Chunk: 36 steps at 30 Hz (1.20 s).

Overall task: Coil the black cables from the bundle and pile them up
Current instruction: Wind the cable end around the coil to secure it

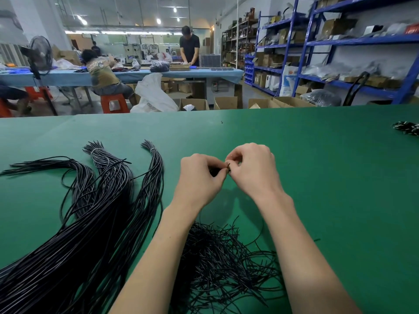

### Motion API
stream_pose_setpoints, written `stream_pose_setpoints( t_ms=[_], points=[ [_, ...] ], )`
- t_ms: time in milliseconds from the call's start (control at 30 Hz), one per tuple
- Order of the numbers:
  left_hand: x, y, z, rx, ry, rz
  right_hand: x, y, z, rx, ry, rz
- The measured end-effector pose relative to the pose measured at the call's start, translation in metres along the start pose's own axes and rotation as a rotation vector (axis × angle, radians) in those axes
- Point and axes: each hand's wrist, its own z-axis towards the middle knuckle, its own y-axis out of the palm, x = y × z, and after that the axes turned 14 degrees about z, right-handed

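Cable [227,168], black and thin, pinched between both hands above the middle of the green surface [328,177]; only a short end visible between the fingertips, the rest hidden by the fingers. Left hand [199,177] curled, thumb and forefinger nipping the cable. Right hand [251,168] likewise curled, fingertips meeting those of the left and gripping the same end. Both forearms reaching in from the near edge.

Pile of loose black cables [217,261] on the surface just near of the hands, between and under the forearms, partly covered by the left forearm; strands sticking out every way, one long loop [260,234] curving out toward the right forearm. Whether the pinched cable runs down into that pile: cannot tell.

Bundle of long black cables [90,223] to the left, fanned across the surface from the near left corner toward the far side, split into several tails, two of them bound near the tips with pale ties [96,151]. Well apart from the hands.

Small dark heap [407,128] at the far right edge of the surface, cut off by the frame.

Beyond the far edge: cardboard boxes [226,102], a white sack [154,94], a blue-covered bench [136,75] with a seated person [102,73] and a standing person [190,45], a fan [40,53] at far left, blue shelving [340,44] at far right.
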Motion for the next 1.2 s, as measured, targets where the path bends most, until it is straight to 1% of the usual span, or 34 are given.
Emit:
stream_pose_setpoints(
  t_ms=[67,233,333,433,600,733,867,1000,1200],
  points=[
    [0.0,0.001,0.0,0.008,-0.069,-0.035,0.002,0.001,-0.001,0.001,-0.037,0.065],
    [-0.005,0.003,-0.001,-0.057,-0.258,-0.208,0.017,0.0,-0.003,-0.067,-0.042,0.263],
    [-0.009,0.002,0.0,-0.132,-0.382,-0.406,0.02,0.0,-0.004,-0.1,-0.06,0.313],
    [-0.012,-0.001,0.0,-0.202,-0.47,-0.563,0.02,0.001,-0.004,-0.136,-0.082,0.328],
    [-0.014,0.001,0.001,-0.232,-0.588,-0.669,0.021,0.002,-0.006,-0.195,-0.111,0.324],
    [-0.013,0.003,0.0,-0.217,-0.599,-0.702,0.023,0.002,-0.008,-0.204,-0.103,0.341],
    [-0.013,0.004,-0.001,-0.152,-0.525,-0.622,0.024,0.003,-0.007,-0.196,-0.066,0.319],
    [-0.013,0.004,0.0,-0.129,-0.487,-0.592,0.025,0.001,-0.006,-0.153,-0.058,0.307],
    [-0.012,0.001,0.003,-0.131,-0.486,-0.695,0.02,-0.004,-0.005,-0.086,-0.044,0.403]
  ],
)
